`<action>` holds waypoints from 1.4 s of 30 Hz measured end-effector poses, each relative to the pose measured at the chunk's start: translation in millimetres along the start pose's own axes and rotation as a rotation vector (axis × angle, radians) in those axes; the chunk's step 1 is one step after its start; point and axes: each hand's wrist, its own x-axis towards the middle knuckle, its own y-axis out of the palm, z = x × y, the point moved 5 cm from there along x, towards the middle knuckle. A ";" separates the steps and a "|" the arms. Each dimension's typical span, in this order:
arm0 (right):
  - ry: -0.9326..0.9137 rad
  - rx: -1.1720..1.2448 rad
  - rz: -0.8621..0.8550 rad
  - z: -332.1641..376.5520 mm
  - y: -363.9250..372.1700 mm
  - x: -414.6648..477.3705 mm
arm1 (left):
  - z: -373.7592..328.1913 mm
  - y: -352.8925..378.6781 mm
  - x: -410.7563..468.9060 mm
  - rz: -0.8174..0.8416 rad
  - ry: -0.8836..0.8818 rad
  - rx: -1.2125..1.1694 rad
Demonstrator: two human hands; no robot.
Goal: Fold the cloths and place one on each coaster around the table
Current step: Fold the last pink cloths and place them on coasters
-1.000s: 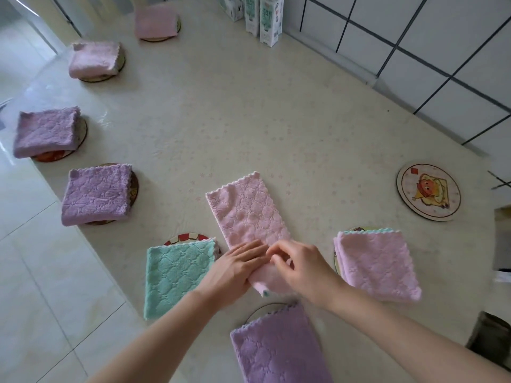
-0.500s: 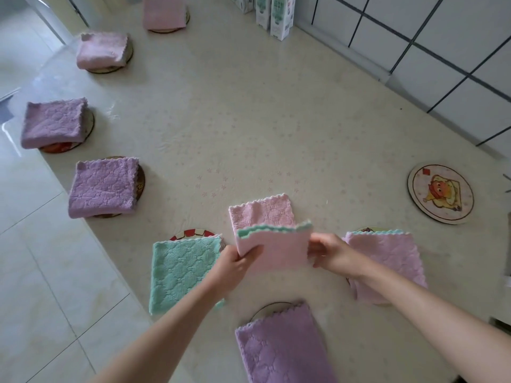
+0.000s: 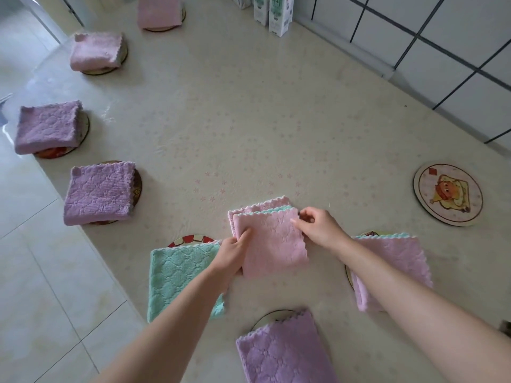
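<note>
Folded over since before, pink cloth point(image 3: 272, 241) lies doubled; both hands point(image 3: 235, 251) point(image 3: 320, 228) pinch its edges.

Soft, even daylight fills the scene; glare streaks the table point(image 3: 41, 78) at its far left edge. Shadows are faint. Wide-angle distortion bends the edges; focus is sharp.

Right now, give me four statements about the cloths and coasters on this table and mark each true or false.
1. Both hands, left hand and right hand, hold the pink cloth. True.
2. The cartoon coaster at the right is covered by a cloth. False: it is bare.
3. The green cloth lies left of the pink cloth. True.
4. The cartons stand in the middle of the table. False: they stand at its far edge by the tiled wall.
</note>
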 end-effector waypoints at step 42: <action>-0.125 -0.374 -0.091 37.7 1.6 37.8 | -80.6 -27.9 13.0 -0.281 0.409 0.534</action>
